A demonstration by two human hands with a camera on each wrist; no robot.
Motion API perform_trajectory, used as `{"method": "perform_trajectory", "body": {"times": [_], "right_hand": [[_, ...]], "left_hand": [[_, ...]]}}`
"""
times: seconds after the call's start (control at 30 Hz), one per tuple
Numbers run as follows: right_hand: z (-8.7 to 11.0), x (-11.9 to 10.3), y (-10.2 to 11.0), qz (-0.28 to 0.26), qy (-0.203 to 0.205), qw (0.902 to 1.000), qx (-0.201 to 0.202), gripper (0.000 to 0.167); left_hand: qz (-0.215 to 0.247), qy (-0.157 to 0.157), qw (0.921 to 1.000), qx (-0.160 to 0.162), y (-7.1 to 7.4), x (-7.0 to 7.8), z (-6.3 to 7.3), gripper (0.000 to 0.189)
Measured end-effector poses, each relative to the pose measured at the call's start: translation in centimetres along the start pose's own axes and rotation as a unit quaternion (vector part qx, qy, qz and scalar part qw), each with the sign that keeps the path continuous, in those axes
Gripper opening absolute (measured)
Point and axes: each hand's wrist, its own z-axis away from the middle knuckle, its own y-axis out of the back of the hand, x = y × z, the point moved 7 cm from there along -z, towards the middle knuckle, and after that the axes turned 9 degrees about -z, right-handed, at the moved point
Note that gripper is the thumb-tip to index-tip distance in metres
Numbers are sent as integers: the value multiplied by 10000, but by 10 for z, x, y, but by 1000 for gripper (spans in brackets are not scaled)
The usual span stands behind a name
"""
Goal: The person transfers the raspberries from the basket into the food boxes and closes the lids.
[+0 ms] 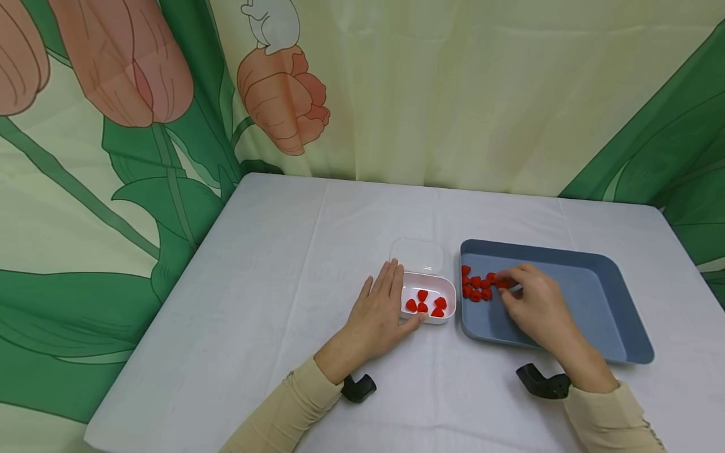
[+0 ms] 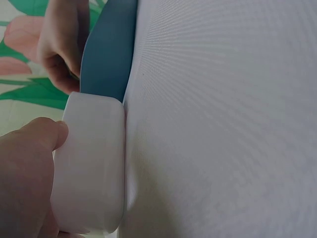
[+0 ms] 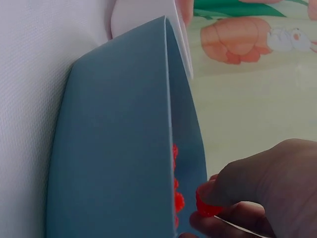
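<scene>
My left hand (image 1: 376, 318) rests against the left end of a small white box (image 1: 449, 286), fingers extended and thumb touching its near rim. Several red raspberries (image 1: 422, 295) lie inside the box. In the left wrist view the thumb (image 2: 60, 134) presses on the upper edge of the box's white wall (image 2: 91, 163). Over the blue tray (image 1: 589, 302), my right hand (image 1: 535, 305) pinches a red raspberry (image 3: 207, 202) between thumb and fingers. More raspberries (image 1: 476, 294) sit clustered at the tray's left end, beside the right fingertips.
The box's clear lid (image 1: 418, 255) lies folded back behind it. Box and tray stand side by side on a white-covered table (image 1: 272, 270). A printed curtain (image 1: 430, 94) hangs behind. Black wrist mounts (image 1: 542, 382) stick out by both wrists.
</scene>
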Motion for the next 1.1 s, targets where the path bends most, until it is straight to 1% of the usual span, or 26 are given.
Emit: {"method": "perform_trajectory", "body": {"times": [0.3,0.6,0.9,1.1], "right_hand": [[-2,-14,-2,-152,406,9990,46,21],[-4,-23,-8,-218,457,9987,-73,22],[-7,-38,-17,-287,700,9970,-178,21],[-9,-43,-24,-395,747,9960,-281,21]], "left_hand": [[44,6,10000,38,1,-1,1,93],[81,14,10000,46,1,-1,2,92],[126,6,9999,-25,0,-1,1,92],[122,7,9999,-16,0,-1,1,90]]}}
